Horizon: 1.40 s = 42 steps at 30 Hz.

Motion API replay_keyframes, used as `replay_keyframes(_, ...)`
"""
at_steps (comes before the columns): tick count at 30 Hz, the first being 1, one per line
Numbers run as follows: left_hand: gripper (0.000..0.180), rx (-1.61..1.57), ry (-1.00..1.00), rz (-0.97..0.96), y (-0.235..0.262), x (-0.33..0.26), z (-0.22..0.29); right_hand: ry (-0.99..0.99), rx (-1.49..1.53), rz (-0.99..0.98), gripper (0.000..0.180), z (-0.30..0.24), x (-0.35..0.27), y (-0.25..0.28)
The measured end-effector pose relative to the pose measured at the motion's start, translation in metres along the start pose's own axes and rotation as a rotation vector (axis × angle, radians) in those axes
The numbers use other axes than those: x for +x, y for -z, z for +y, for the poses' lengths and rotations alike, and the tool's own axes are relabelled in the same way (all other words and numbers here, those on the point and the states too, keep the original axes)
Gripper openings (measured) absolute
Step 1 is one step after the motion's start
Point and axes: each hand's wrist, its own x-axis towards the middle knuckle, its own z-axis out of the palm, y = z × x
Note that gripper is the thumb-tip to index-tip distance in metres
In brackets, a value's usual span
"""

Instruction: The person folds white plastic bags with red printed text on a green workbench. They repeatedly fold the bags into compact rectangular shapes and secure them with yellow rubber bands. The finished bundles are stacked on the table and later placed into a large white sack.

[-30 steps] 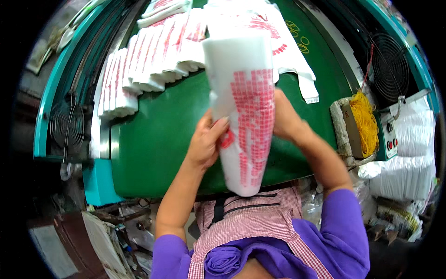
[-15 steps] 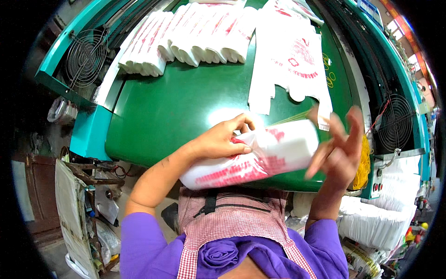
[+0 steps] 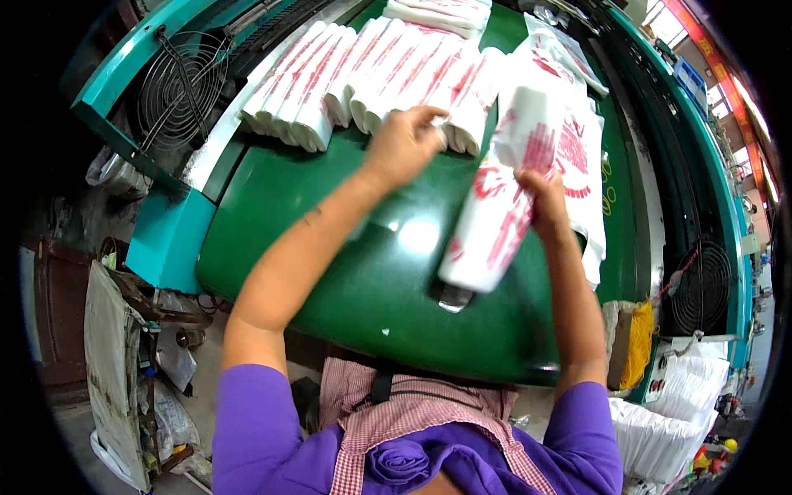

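Head view, right hand gripping rolled bag bundle mid-length

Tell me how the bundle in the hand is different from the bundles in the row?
The held bundle is gripped by the right hand and tilted above the green table; the row bundles lie flat, side by side. The left hand touches the row. All are white folded bags with red print.

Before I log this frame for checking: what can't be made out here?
Head view only:
- Left hand: fingertips motion-blurred over the folded bag bundles; contact unclear.
- Right hand: palm hidden behind the rolled bag stack it grips.
- Flat bags: partly covered by that stack.
- Top bundles: cut by the frame's edge.
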Motion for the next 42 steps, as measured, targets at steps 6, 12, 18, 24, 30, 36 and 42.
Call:
replay_keyframes(6,0.068,0.931,0.24,-0.071,0.066,0.123,-0.078,-0.065,-0.533,0.084,0.069,-0.008,0.155,0.008)
replay_keyframes(12,0.094,0.995,0.298,-0.129,0.028,0.154,-0.087,-0.075,-0.869,-0.046,0.121,0.019,0.254,-0.077)
replay_keyframes(18,0.079,0.958,0.196,-0.166,0.047,0.115,-0.076,-0.031,-0.897,-0.19,0.116,0.02,0.212,-0.106)
replay_keyframes(24,0.086,1.153,0.377,0.101,0.109,0.149,-0.098,-0.074,-0.735,-0.197,0.124,0.011,0.21,-0.106)
replay_keyframes(30,0.069,0.975,0.287,0.019,0.102,0.152,-0.101,-0.089,-0.675,-0.118,0.119,0.007,0.202,-0.11)
replay_keyframes(36,0.074,1.297,0.405,0.299,0.193,0.142,-0.149,-0.082,-0.687,-0.108,0.112,0.013,0.189,-0.112)
replay_keyframes(42,0.06,0.898,0.672,-0.086,0.202,0.168,-0.123,0.052,-0.672,-0.263,0.111,0.015,0.209,-0.1)
